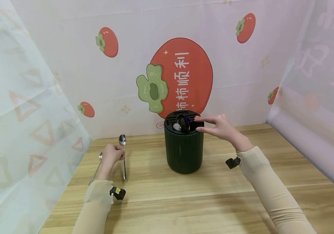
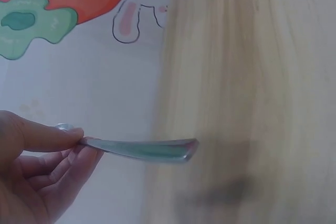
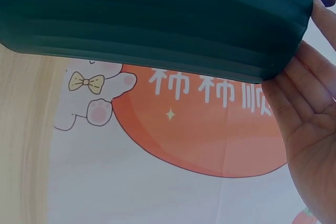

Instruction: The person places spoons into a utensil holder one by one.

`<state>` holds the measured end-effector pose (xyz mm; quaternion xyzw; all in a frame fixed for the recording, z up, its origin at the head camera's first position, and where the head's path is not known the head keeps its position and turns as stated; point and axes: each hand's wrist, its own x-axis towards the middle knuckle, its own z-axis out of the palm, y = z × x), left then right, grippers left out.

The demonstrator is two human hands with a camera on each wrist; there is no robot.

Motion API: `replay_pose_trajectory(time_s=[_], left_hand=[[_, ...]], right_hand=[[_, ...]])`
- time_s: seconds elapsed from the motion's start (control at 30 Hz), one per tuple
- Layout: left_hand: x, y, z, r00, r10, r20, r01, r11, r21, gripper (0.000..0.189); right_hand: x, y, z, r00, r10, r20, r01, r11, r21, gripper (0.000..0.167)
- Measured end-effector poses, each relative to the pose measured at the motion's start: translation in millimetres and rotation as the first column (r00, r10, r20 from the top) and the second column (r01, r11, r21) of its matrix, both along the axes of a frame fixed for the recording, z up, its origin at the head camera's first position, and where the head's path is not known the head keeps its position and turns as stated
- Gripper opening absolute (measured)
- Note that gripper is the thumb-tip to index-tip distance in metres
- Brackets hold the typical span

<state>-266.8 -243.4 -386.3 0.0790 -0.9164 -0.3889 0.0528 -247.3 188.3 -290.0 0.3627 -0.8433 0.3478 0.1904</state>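
My left hand (image 1: 112, 153) pinches a long silver spoon (image 1: 122, 139) between thumb and fingers. In the left wrist view its handle (image 2: 142, 149) juts out past the fingertips over the wooden table. A second silver spoon (image 1: 100, 156) lies on the table by that hand, partly hidden behind it. My right hand (image 1: 220, 128) is at the right side of the dark green cutlery holder's (image 1: 183, 152) rim, fingers extended and thumb spread. The right wrist view shows its fingers along the holder's top edge. Several spoon bowls (image 1: 177, 126) stick up from the black slotted lid (image 1: 171, 121).
The light wooden table (image 1: 161, 201) ends at a white backdrop (image 1: 131, 65) printed with persimmons. More printed sheets hang at the left (image 1: 15, 130) and right (image 1: 315, 113) sides. A small black camera sits on each wrist.
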Motion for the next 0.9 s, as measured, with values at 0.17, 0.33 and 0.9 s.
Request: replay_pose_trajectory(time_s=[0.17, 0.33, 0.9], left_hand=[[2.7, 9.2, 10.9, 0.998, -0.003, -0.057, 0.004, 1.0, 0.025, 0.012], [5.2, 18.0, 21.4, 0.994, 0.0, -0.112, 0.001, 1.0, 0.011, 0.012], [8.4, 44.4, 46.5, 0.975, -0.031, -0.219, 0.047, 0.997, 0.069, 0.012]], right_hand=[[5.0, -1.2, 4.0, 1.0, 0.0, 0.009, -0.001, 1.0, 0.006, 0.034], [4.0, -0.6, 3.2, 1.0, 0.007, 0.014, -0.007, 1.0, -0.003, 0.035], [-22.4, 9.7, -17.9, 1.0, 0.004, 0.005, -0.004, 1.0, -0.004, 0.037]])
